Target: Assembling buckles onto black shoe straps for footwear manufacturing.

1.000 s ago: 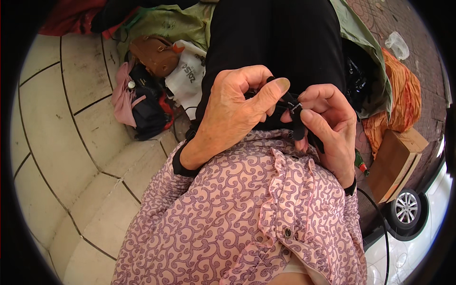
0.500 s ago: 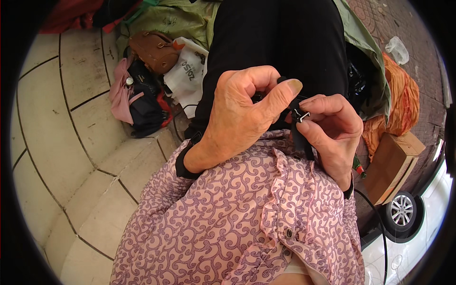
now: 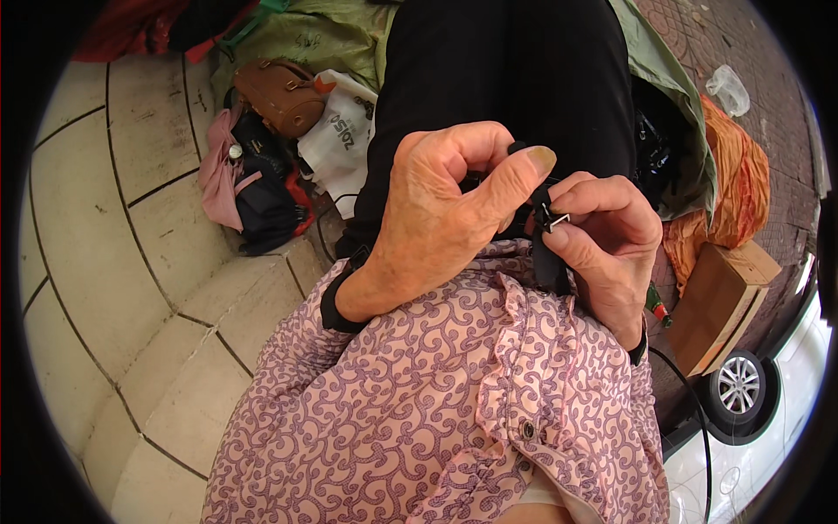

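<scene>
Change vs. a sec ago: left hand has rolled so the thumb now sits higher, laid across the top of the black strap; right hand has closed in from the side. Judged: grip is tightening on the fastener, so the fiddly part is under way, not done.
Left hand: fingers curled shut, thumb pressed over strap top; what lies inside the curl can't be told.
Right hand: thumb and forefinger pinched nearly closed on the small metal clip; other fingers folded under.
Strap and clip: held between both hands, in front of the lap, above the hem of the patterned pink blouse; strap hangs down past the right thumb.
White bag: left of the black trousers, crumpled, dark printing on it.
Brown pouch: rounded, leather-like, upper left, touching the white bag.
Pink and black bag: on the pale step, just below the pouch.
Cardboard box: right, flat, brown, near the white car's wheel.
Orange cloth: above the box.
Clear plastic wrapper: top right, on brick paving.
</scene>
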Motion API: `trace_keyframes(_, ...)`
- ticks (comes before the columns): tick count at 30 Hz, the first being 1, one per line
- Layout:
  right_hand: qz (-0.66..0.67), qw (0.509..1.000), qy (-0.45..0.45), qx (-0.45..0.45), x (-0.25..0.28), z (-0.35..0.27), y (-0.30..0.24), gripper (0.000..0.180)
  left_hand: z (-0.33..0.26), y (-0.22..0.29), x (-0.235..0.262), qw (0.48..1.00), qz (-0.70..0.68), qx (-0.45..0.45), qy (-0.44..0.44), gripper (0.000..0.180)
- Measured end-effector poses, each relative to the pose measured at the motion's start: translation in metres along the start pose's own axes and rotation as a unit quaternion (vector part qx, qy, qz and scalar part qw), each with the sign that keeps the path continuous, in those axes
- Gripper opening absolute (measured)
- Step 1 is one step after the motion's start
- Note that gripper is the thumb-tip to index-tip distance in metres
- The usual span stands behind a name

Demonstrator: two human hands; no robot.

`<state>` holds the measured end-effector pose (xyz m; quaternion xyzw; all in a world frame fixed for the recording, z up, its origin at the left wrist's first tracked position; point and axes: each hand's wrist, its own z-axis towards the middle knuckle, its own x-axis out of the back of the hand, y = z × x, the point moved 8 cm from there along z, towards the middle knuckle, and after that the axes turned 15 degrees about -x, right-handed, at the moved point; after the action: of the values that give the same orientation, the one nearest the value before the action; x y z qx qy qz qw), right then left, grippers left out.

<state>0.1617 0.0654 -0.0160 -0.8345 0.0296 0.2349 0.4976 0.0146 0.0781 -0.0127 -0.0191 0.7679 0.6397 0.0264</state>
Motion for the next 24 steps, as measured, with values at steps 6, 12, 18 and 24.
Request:
trace_keyframes(6, -0.013, 0.999, -0.010, 0.036, -0.0035, -0.0015, -0.0028, 0.021, 0.0003, 0.0035, 0.0031, 0.998, 0.055, -0.032, -0.001, 0.036)
trace_keyframes(12, -0.018, 0.999, 0.008, 0.050, -0.0043, -0.0042, -0.0057, 0.020, -0.0003, 0.0044, 0.0036, 0.998, 0.054, -0.029, -0.010, 0.033)
trace_keyframes(18, -0.002, 1.000, 0.006, 0.024, -0.0039, -0.0025, -0.0018, 0.019, -0.0019, 0.0017, -0.0006, 0.998, -0.003, -0.010, -0.066, 0.027)
trace_keyframes(24, 0.023, 1.000, 0.010, 0.017, -0.0040, -0.0019, -0.0027, 0.019, -0.0037, -0.0021, 0.0018, 0.998, -0.027, -0.026, -0.055, 0.022)
